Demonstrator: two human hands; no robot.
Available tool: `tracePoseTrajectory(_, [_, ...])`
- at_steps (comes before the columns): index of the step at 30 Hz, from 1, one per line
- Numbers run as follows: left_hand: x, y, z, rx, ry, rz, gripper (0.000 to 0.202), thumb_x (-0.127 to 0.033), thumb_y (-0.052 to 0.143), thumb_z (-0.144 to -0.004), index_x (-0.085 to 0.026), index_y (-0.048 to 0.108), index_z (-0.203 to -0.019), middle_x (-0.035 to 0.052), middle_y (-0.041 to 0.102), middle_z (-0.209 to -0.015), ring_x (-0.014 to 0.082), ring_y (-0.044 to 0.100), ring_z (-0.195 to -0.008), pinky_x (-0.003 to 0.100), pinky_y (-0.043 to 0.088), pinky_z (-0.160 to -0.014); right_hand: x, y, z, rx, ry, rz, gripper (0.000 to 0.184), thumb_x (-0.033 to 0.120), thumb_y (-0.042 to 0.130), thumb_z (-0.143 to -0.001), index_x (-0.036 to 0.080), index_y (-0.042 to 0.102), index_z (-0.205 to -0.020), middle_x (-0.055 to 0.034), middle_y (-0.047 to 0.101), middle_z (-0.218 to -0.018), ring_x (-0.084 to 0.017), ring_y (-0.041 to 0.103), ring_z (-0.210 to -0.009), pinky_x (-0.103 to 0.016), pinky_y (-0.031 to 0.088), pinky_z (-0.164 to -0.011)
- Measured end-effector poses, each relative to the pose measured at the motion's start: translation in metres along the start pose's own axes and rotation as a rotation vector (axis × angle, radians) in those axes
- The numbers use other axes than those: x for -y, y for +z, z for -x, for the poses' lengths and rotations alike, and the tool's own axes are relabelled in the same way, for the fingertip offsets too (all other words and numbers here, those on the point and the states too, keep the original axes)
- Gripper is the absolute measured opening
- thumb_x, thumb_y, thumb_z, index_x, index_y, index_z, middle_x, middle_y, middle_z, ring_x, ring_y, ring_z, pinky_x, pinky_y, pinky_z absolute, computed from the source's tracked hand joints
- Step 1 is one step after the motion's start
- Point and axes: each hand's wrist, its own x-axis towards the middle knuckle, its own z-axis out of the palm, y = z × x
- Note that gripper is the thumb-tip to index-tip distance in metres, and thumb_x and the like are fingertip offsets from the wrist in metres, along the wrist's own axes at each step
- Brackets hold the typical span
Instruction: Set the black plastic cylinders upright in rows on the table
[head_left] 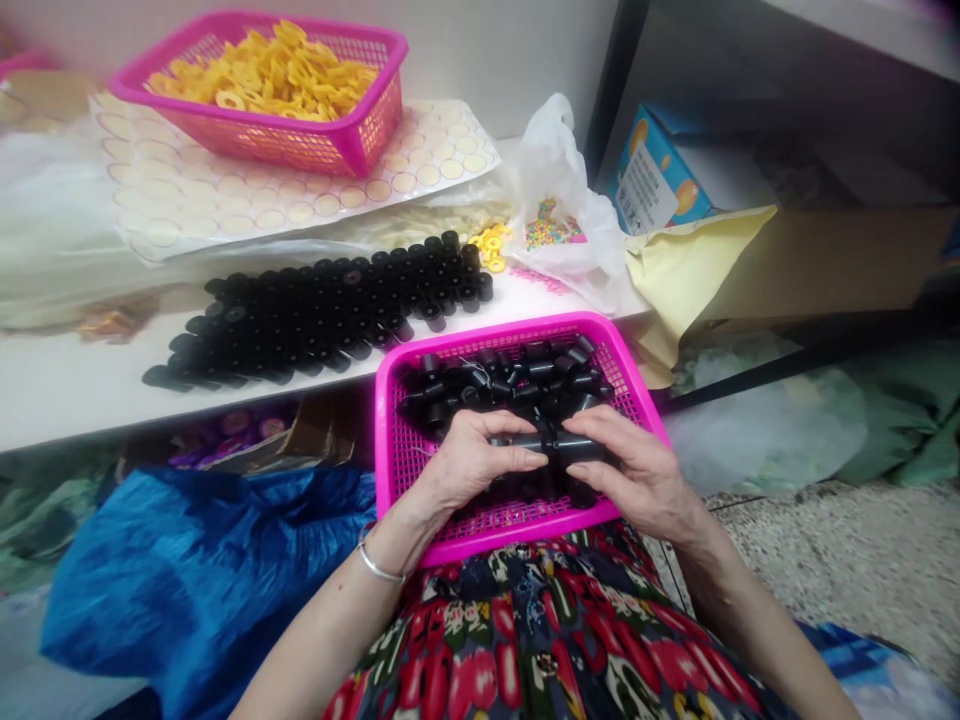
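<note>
A pink plastic basket (390, 450) rests on my lap, holding several loose black cylindrical parts (517, 380). My left hand (472, 462) and my right hand (634, 470) meet over the basket's near half. Their fingers are curled around a short row of black cylinders (555, 445) held end to end between them. A silver bangle (375, 562) circles my left wrist.
A white shelf (67, 385) ahead bears a block of upright black cylinders (330, 310), sheets of round stickers (225, 200) and a pink basket of yellow rings (262, 75). A white bag of coloured beads (555, 225) and a blue box (660, 180) lie right. A blue bag (202, 570) sits left.
</note>
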Motion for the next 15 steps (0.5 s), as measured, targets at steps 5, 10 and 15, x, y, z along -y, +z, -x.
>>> tracePoseTrajectory(5, [0.001, 0.001, 0.0, 0.019, 0.003, 0.019, 0.027, -0.024, 0.082, -0.056, -0.013, 0.075, -0.08, 0.0021, 0.065, -0.071, 0.012, 0.055, -0.063, 0.023, 0.043, -0.06, 0.0, 0.001, -0.001, 0.011, 0.036, -0.022, 0.032, 0.021, 0.059, -0.085, 0.023, 0.06, -0.117, -0.0081, 0.06, -0.103, -0.02, 0.06, -0.093, -0.035, 0.052, -0.079])
tracePoseTrajectory(10, [0.005, 0.011, -0.004, -0.055, -0.021, 0.196, 0.037, -0.018, 0.086, -0.047, -0.014, 0.074, -0.082, 0.0019, 0.067, -0.074, 0.0112, 0.056, -0.063, 0.022, 0.044, -0.061, -0.002, 0.012, -0.002, 0.043, 0.061, -0.063, 0.034, 0.021, 0.063, -0.082, 0.023, 0.061, -0.116, -0.0066, 0.064, -0.102, -0.02, 0.062, -0.09, -0.034, 0.053, -0.079])
tracePoseTrajectory(15, [0.012, 0.015, -0.006, -0.12, 0.024, 0.359, 0.035, -0.018, 0.086, -0.048, -0.014, 0.074, -0.08, -0.0033, 0.056, -0.056, 0.0057, 0.047, -0.053, 0.019, 0.039, -0.056, -0.011, 0.032, -0.003, -0.123, 0.293, -0.365, 0.031, 0.024, 0.066, -0.079, 0.025, 0.061, -0.11, -0.0018, 0.067, -0.095, -0.016, 0.064, -0.079, -0.028, 0.054, -0.07])
